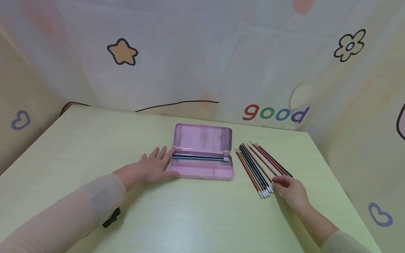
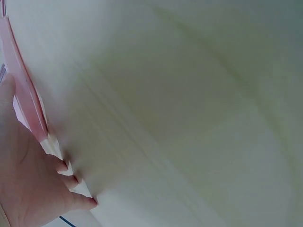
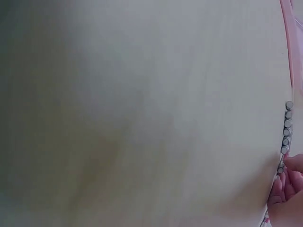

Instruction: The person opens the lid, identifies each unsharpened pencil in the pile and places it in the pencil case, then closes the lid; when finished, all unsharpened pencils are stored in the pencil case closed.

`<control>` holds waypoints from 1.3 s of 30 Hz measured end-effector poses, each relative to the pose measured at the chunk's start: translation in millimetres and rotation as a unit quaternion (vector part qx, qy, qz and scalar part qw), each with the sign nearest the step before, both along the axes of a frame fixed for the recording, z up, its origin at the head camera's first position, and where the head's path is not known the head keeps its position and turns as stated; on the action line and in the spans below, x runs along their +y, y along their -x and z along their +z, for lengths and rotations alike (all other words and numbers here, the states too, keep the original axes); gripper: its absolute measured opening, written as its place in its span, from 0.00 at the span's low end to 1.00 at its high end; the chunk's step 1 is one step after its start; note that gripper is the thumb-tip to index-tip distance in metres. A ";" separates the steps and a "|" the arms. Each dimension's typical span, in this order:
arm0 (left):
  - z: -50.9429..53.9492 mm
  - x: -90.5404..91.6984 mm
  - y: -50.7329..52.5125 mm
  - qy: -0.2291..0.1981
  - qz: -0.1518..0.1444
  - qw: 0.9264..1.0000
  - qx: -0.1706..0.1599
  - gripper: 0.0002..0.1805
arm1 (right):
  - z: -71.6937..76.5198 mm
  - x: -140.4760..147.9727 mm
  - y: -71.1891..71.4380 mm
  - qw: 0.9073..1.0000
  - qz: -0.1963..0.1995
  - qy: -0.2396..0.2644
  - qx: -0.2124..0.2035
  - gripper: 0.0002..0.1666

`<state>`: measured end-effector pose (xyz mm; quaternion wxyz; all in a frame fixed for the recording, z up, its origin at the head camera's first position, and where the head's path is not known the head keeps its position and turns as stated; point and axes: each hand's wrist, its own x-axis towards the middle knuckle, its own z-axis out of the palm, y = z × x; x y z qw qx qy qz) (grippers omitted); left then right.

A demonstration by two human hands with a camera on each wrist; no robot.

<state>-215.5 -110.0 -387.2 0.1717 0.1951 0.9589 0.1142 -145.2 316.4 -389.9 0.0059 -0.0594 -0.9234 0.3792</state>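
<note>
Well, printed drapes (image 1: 196,63) back a pale table (image 1: 177,218), left grip (image 1: 155,169) spread, right grip (image 1: 292,194) pinching a pencil (image 3: 281,168)

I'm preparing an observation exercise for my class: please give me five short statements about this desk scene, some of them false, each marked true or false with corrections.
1. The pink pencil case is open. True.
2. The left hand is gripping a pencil. False: the left hand is spread beside the case, touching its left end.
3. The right hand pinches a pencil near its end. True.
4. The loose pencils lie to the left of the case. False: they lie to its right.
5. The pencils in the case lie in the compartment nearer the lid. True.
</note>
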 end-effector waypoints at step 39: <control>-8.2 0.1 5.9 -0.001 -0.001 1.000 -0.008 0.57 | 17.8 18.6 5.6 0.978 -0.171 0.112 0.032 0.23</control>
